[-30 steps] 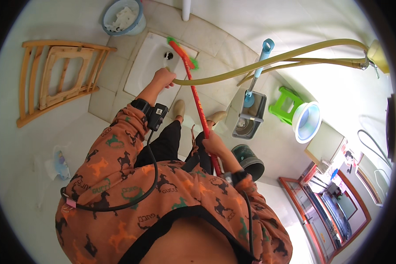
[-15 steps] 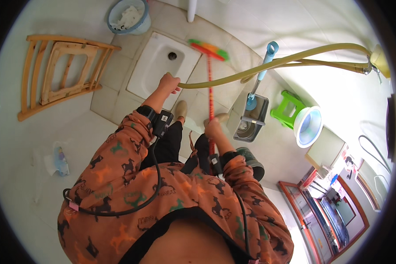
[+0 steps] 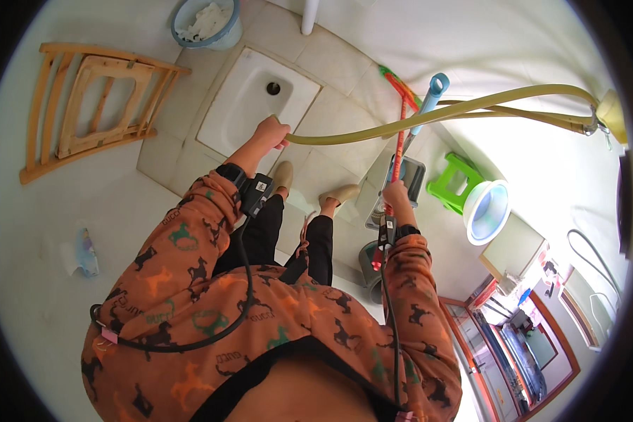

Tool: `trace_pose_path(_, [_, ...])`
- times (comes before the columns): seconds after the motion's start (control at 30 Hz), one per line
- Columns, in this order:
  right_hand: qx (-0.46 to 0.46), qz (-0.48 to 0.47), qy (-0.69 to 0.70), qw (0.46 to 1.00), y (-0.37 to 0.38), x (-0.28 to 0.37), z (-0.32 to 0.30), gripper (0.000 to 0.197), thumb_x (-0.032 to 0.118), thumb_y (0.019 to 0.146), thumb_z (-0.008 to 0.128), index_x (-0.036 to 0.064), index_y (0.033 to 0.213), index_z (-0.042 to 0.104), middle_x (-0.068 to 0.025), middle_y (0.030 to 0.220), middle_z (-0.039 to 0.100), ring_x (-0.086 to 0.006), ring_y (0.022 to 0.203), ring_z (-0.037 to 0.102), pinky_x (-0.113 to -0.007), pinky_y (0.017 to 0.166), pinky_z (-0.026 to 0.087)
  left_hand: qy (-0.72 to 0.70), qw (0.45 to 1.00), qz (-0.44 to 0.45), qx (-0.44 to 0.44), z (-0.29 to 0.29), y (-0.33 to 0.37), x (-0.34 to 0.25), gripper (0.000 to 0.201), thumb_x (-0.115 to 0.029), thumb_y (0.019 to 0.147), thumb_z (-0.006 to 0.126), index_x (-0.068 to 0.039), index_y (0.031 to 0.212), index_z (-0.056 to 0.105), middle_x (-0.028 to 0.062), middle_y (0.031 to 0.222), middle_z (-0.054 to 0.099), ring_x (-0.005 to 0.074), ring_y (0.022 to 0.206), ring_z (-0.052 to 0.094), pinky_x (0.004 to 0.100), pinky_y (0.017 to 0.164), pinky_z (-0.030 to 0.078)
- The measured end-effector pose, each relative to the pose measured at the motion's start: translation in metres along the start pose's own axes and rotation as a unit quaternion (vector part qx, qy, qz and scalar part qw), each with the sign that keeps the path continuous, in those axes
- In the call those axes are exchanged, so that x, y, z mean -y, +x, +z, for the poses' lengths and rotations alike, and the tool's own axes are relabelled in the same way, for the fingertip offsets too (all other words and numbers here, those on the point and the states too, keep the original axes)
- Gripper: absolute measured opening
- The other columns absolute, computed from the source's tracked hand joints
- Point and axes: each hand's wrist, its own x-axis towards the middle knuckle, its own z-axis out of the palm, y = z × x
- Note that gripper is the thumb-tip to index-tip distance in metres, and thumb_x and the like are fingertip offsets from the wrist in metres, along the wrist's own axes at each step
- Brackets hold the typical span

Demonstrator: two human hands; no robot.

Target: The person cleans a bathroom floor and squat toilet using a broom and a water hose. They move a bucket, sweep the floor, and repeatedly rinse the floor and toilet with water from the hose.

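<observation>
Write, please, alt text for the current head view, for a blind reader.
A person's left hand holds a yellow hose near a white squat toilet, while the right hand grips a red-handled broom. A green stool is at right.

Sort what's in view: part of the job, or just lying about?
In use:
- flexible yellow hose, in the left hand
- long red broom with green-and-orange bristles, in the right hand

Likely just lying about:
- folded wooden frame
- round blue bucket
- green plastic stool
- round white-and-blue basin
</observation>
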Motion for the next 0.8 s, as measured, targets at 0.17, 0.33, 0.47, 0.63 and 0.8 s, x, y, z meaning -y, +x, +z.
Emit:
trace_pose_path(0.17, [0.093, -0.061, -0.073, 0.991, -0.042, -0.011, 0.046, 0.040, 0.010, 0.072, 0.049, -0.0086, 0.104, 0.033, -0.0310, 0.098, 0.050, -0.0389, 0.081, 0.057, -0.041, 0.068, 0.048, -0.024, 0.998, -0.049, 0.039, 0.002, 0.000, 0.012, 0.026, -0.014, 0.071, 0.051, 0.009, 0.081, 0.049, 0.0153, 0.065, 0.057, 0.0181, 0.047, 0.058, 0.0262, 0.037, 0.043])
trace_pose_path(0.33, [0.054, -0.038, 0.006, 0.998, -0.068, -0.026, 0.021, 0.040, 0.009, 0.072, 0.052, -0.0029, 0.104, 0.032, -0.0297, 0.091, 0.053, -0.0393, 0.076, 0.057, -0.042, 0.058, 0.049, 0.028, 0.998, -0.038, 0.045, -0.004, -0.001, 0.018, 0.024, -0.014, 0.072, 0.050, 0.009, 0.078, 0.051, 0.0142, 0.064, 0.057, 0.0177, 0.046, 0.057, 0.0258, 0.039, 0.043])
trace_pose_path(0.47, [0.069, -0.001, -0.064, 0.996, 0.000, -0.004, 0.000, 0.037, 0.008, 0.071, 0.054, -0.0047, 0.098, 0.032, -0.0262, 0.082, 0.055, -0.0371, 0.074, 0.058, -0.042, 0.050, 0.049, 0.002, 0.999, -0.033, 0.028, 0.000, 0.005, 0.020, 0.023, -0.015, 0.072, 0.050, 0.008, 0.075, 0.052, 0.0139, 0.063, 0.057, 0.0169, 0.046, 0.057, 0.0257, 0.039, 0.043])
trace_pose_path(0.63, [0.091, -0.088, -0.176, 0.976, -0.032, 0.006, 0.042, 0.036, 0.003, 0.070, 0.051, -0.0092, 0.099, 0.033, -0.0246, 0.076, 0.055, -0.0340, 0.064, 0.060, -0.038, 0.042, 0.047, -0.006, 0.999, -0.027, 0.032, -0.002, 0.006, 0.025, 0.024, -0.015, 0.072, 0.050, 0.009, 0.077, 0.050, 0.0140, 0.063, 0.057, 0.0173, 0.046, 0.057, 0.0257, 0.039, 0.043])
trace_pose_path(0.8, [0.150, -0.063, -0.007, 0.987, -0.114, 0.000, 0.016, 0.036, 0.006, 0.071, 0.049, -0.0037, 0.103, 0.036, -0.0261, 0.076, 0.056, -0.0367, 0.067, 0.059, -0.042, 0.050, 0.047, -0.022, 0.999, -0.018, 0.031, -0.014, -0.004, 0.024, 0.025, -0.014, 0.071, 0.050, 0.010, 0.078, 0.049, 0.0149, 0.062, 0.057, 0.0183, 0.046, 0.058, 0.0264, 0.038, 0.043])
